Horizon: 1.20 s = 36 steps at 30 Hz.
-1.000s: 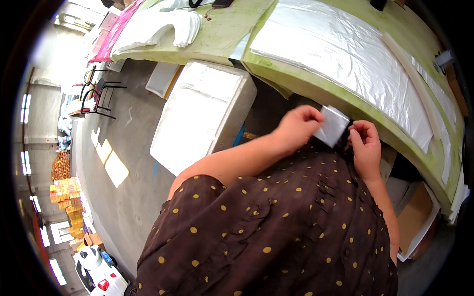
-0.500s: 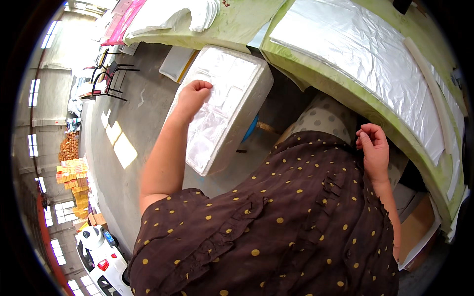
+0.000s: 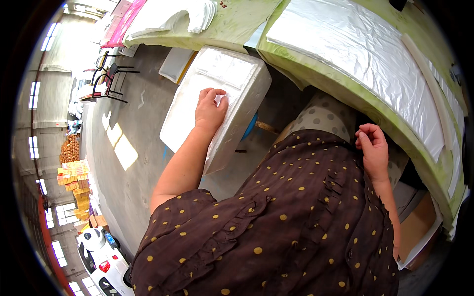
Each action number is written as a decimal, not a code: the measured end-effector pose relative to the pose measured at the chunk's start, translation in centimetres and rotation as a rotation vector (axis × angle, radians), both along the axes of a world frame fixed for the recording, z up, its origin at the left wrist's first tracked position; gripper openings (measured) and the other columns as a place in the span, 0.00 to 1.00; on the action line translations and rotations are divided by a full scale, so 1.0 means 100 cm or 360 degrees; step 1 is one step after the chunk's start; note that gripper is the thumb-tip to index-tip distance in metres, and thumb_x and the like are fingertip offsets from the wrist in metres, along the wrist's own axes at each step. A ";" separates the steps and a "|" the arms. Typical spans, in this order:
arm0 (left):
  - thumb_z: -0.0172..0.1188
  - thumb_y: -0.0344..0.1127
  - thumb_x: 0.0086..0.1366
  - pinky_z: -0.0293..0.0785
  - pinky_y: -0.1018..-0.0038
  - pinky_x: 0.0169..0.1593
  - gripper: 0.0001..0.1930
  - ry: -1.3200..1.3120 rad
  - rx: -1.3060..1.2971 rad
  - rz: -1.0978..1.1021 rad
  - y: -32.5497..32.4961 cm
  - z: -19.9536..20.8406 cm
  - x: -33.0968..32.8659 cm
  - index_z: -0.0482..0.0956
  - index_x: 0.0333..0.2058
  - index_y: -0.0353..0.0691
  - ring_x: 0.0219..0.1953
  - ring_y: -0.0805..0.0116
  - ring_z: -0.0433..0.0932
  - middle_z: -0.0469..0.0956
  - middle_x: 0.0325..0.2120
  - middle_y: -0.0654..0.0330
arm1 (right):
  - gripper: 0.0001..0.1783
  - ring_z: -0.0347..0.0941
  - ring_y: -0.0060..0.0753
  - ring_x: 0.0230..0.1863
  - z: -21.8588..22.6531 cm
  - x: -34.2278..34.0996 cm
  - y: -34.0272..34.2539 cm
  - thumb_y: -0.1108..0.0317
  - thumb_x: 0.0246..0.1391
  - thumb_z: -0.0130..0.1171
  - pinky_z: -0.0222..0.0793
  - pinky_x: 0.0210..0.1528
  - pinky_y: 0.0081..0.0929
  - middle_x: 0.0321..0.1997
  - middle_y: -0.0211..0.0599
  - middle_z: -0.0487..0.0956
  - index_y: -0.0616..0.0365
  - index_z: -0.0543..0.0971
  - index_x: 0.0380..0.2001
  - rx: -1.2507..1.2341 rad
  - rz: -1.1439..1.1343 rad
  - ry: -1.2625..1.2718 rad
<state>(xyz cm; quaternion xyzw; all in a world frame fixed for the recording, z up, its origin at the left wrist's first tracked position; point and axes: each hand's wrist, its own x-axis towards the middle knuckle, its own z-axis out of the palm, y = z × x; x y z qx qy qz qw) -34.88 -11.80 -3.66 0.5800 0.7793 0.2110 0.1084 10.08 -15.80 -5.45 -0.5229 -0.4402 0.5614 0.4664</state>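
Observation:
A white foam box [image 3: 254,74] stands in front of me on the left, with clear plastic packets [image 3: 224,66] showing at its far end. A smooth white sheet [image 3: 183,111] lies over the box's left and near part. My left hand [image 3: 210,108] is over the box, fingers curled down and closed on what looks like the sheet's edge; a bit of white shows between them. My right hand [image 3: 371,143] rests beside my lap, below the table edge. Its fingers are curled in with the thumb against them, and nothing shows in them.
A table [image 3: 306,69] with a green cover curves along the far and right side, bearing a stack of silvery plastic sheets [image 3: 345,49]. White sheets [image 3: 163,17] lie farther left. A cardboard box [image 3: 419,222] is low at the right. Chairs [image 3: 106,81] stand at the left.
My left hand has moved right and nearer across the foam box. The white sheet now covers packets that showed before. My right hand has stayed in place.

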 end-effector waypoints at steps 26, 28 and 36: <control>0.62 0.26 0.59 0.72 0.64 0.50 0.07 0.0151 0.0748 -0.0796 -0.016 0.022 0.021 0.85 0.35 0.46 0.43 0.57 0.79 0.83 0.39 0.60 | 0.08 0.71 0.15 0.34 -0.001 0.004 0.000 0.73 0.65 0.57 0.69 0.38 0.16 0.39 0.27 0.78 0.59 0.77 0.46 0.0015 0.0014 -0.0025; 0.62 0.23 0.57 0.74 0.66 0.48 0.10 -0.0160 0.0788 -0.0996 -0.021 0.032 0.051 0.83 0.36 0.43 0.41 0.55 0.80 0.82 0.37 0.58 | 0.08 0.71 0.15 0.34 -0.003 0.003 0.000 0.73 0.65 0.57 0.69 0.38 0.16 0.39 0.27 0.78 0.58 0.77 0.46 0.0009 0.0043 -0.0031; 0.60 0.30 0.63 0.76 0.66 0.51 0.12 0.0140 0.0045 0.0037 0.016 0.025 -0.060 0.85 0.45 0.48 0.44 0.59 0.80 0.80 0.45 0.57 | 0.08 0.71 0.15 0.34 -0.002 0.006 -0.003 0.73 0.65 0.58 0.69 0.38 0.16 0.38 0.26 0.78 0.58 0.77 0.46 0.0003 0.0056 -0.0087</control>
